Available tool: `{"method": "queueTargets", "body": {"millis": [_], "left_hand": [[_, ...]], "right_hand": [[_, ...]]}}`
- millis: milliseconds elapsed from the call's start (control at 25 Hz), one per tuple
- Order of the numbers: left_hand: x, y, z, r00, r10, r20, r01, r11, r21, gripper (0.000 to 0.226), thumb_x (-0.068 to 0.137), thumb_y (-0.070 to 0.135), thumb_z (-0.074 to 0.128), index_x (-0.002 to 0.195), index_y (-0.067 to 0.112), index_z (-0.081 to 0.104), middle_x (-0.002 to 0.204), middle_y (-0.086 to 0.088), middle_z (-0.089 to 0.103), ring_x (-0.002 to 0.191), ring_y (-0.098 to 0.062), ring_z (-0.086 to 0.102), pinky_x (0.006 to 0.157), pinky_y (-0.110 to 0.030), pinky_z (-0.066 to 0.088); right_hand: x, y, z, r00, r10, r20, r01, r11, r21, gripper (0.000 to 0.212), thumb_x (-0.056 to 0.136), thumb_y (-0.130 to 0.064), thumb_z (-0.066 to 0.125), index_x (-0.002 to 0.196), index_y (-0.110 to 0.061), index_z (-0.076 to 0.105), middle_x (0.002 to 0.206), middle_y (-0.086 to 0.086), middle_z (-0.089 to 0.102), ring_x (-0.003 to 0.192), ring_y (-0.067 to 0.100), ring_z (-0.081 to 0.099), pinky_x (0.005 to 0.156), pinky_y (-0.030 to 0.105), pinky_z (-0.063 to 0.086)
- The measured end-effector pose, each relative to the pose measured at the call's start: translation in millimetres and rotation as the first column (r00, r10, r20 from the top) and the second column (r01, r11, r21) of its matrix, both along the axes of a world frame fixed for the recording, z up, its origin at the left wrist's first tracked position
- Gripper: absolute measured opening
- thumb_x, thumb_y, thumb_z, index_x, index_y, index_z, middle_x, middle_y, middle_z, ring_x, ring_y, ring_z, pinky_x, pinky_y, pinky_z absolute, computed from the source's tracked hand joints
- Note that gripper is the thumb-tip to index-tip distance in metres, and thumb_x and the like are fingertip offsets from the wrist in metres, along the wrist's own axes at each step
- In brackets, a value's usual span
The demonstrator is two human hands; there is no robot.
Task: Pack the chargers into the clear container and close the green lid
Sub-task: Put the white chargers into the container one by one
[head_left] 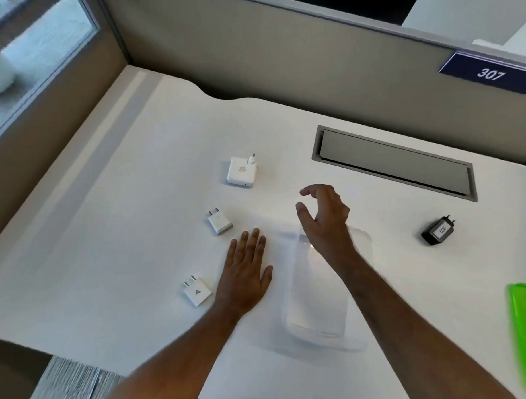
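Both hands are empty: right hand (pixel 322 215) hovers loosely curled over the clear container (pixel 321 294), left hand (pixel 246 269) flat beside it. Nothing packed; four chargers (pixel 242 171) lie around it, green lid (pixel 523 322) off rightward.

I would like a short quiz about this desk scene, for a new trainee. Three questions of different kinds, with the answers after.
1. How many chargers lie on the white desk, outside the clear container?
2. True or false: the green lid is already on the container.
3. Which hand lies flat on the desk? A) left hand B) right hand

Key
1. Four: the large square white charger, the small white charger, the white charger with a triangle mark and the black charger.
2. False. It lies apart at the right edge.
3. A. The right hand hovers open over the container's far end.
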State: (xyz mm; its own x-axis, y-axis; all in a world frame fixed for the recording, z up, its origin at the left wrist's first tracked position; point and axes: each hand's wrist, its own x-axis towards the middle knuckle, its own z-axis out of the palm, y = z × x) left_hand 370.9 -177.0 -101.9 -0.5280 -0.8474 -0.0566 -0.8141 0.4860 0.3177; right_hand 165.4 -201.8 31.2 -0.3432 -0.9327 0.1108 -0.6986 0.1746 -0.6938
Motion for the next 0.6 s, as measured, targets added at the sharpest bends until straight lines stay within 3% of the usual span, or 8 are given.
{"method": "queueTargets", "body": {"millis": [280, 480, 600], "left_hand": [[-0.4, -1.9, -5.9, 1.000, 0.021, -0.019, -0.021, 1.000, -0.001, 0.072, 0.103, 0.050, 0.034, 0.164, 0.019, 0.010, 0.174, -0.002, 0.004, 0.161, -0.022, 0.001, 0.130, -0.046, 0.010], [1.5, -2.7, -14.6, 0.999, 0.033, -0.029, -0.033, 0.999, -0.009, 0.073, 0.103, 0.050, 0.033, 0.164, 0.019, 0.010, 0.174, -0.003, 0.005, 0.161, -0.023, 0.002, 0.130, -0.047, 0.012], [0.6, -2.3, -17.1, 0.999, 0.032, -0.038, -0.033, 0.999, -0.015, 0.073, 0.103, 0.050, 0.033, 0.164, 0.018, 0.010, 0.174, -0.003, 0.004, 0.161, -0.024, 0.002, 0.129, -0.049, 0.014]], "right_hand": [[30.5, -106.1, -31.7, 0.983, 0.184, 0.000, -0.177, 0.944, 0.279, 0.041, 0.091, -0.033, 0.066, 0.127, -0.017, 0.054, 0.132, 0.002, 0.057, 0.122, 0.027, 0.055, 0.100, 0.042, 0.036], [38.4, -158.3, -53.9, 0.966, 0.258, 0.029, -0.247, 0.878, 0.409, 0.088, 0.075, -0.045, 0.083, 0.147, -0.025, 0.035, 0.147, 0.011, 0.040, 0.132, 0.038, 0.043, 0.106, 0.048, 0.043], [36.4, -181.9, -61.3, 0.926, 0.367, -0.085, -0.287, 0.833, 0.473, 0.113, 0.064, -0.051, 0.090, 0.154, -0.028, 0.026, 0.160, 0.008, 0.025, 0.139, 0.039, 0.036, 0.107, 0.052, 0.042]]}}
